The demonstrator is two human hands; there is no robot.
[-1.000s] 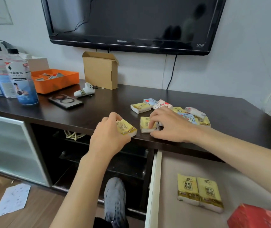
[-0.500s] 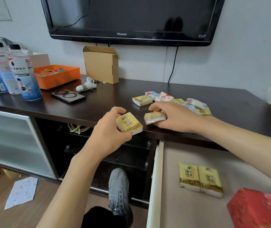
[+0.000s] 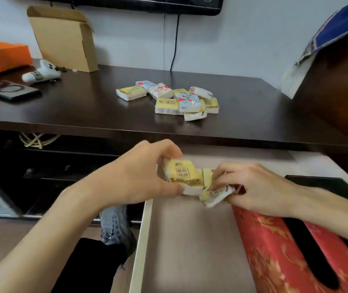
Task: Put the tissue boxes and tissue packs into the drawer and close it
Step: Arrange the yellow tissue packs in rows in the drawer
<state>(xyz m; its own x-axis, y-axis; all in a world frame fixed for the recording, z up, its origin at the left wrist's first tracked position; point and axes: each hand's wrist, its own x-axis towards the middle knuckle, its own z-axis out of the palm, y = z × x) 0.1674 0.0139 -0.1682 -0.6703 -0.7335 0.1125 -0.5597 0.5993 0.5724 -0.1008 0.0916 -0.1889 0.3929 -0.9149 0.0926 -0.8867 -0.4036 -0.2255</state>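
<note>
- Over the open drawer (image 3: 190,240), in the head view, both hands are low and close together, each closed on a yellow tissue pack; a second ago they were up at the front edge of the dark cabinet top (image 3: 84,106), lifting those packs from it.
- The left hand (image 3: 135,178) pinches its yellow pack (image 3: 182,173) between thumb and curled fingers, printed face up, just inside the drawer's left wall.
- The right hand (image 3: 259,189) has its fingers curled around a second pack (image 3: 214,195), tilted and partly hidden by the fingers. This part of the picture is blurred, so whether either pack touches the drawer floor cannot be told.
- A further yellow pack edge shows between the two hands; I cannot tell whether it lies in the drawer or is held.
- The red tissue box (image 3: 278,250) already lies in the drawer at the right, under the right forearm.
- The pile of tissue packs (image 3: 179,100) remains on the cabinet top, well apart from the hands, yellow ones mixed with white printed ones.
- Judgement: two more packs are about to be set down, but with that pile left, several more trips are needed before the drawer can be shut. Packs laid tidily beside the box should keep room for the rest.
</note>
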